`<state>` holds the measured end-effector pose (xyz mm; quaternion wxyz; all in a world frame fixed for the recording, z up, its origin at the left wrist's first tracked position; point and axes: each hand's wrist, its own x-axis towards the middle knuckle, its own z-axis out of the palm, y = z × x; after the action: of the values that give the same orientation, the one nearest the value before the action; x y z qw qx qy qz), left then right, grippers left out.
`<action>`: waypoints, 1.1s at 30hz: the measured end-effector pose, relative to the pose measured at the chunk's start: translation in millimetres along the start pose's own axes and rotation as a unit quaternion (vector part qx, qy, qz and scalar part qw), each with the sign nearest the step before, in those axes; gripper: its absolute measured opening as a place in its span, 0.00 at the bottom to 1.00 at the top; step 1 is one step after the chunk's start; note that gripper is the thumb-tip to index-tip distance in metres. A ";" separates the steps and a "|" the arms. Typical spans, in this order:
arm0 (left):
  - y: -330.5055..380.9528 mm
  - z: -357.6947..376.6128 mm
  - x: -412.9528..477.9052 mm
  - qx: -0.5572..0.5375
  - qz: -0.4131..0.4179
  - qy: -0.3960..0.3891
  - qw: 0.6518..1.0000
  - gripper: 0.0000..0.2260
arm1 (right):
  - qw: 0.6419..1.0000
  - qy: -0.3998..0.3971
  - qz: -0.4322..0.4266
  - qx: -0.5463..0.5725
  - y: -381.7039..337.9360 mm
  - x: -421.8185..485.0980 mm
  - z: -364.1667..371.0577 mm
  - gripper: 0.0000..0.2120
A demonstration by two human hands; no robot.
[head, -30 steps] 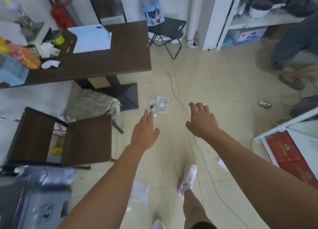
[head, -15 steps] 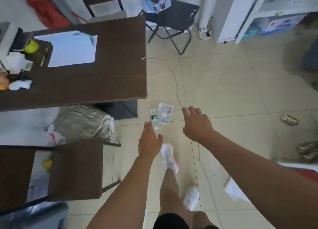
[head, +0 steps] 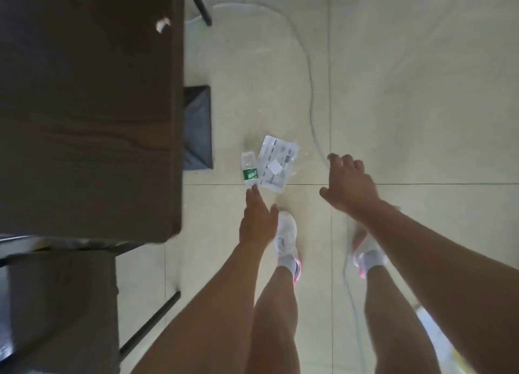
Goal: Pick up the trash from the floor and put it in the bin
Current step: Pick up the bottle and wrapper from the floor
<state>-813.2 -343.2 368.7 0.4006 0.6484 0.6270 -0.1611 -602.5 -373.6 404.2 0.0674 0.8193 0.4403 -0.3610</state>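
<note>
A small clear plastic bottle (head: pixel 249 170) with a green label lies on the tiled floor. Beside it on the right lies a flat clear plastic packet (head: pixel 276 163) with printed paper inside. My left hand (head: pixel 258 219) reaches down with fingers together and extended, its fingertips just below the bottle, holding nothing. My right hand (head: pixel 349 184) hovers to the right of the packet, fingers loosely spread and empty. No bin is in view.
A dark wooden table (head: pixel 87 107) fills the upper left, its black base (head: pixel 198 128) close to the trash. A brown chair (head: pixel 61 312) stands at lower left. A thin white cable (head: pixel 309 93) curves across the floor. My legs and white shoes (head: pixel 286 236) stand below the trash.
I have stepped forward and bent down; the view now looks straight at the floor. Both hands have come closer to the bottle and packet, my left fingertips now almost at the bottle.
</note>
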 end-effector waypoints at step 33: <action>-112.6 167.8 376.7 0.009 -0.179 0.106 0.978 0.25 | 0.981 0.080 -0.149 -0.098 -0.1 421.0 293.5 0.07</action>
<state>-809.0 -218.5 -40.2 0.2904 0.5432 0.7701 -0.1661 -610.7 -216.0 -84.1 0.0575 0.7603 0.5945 -0.2551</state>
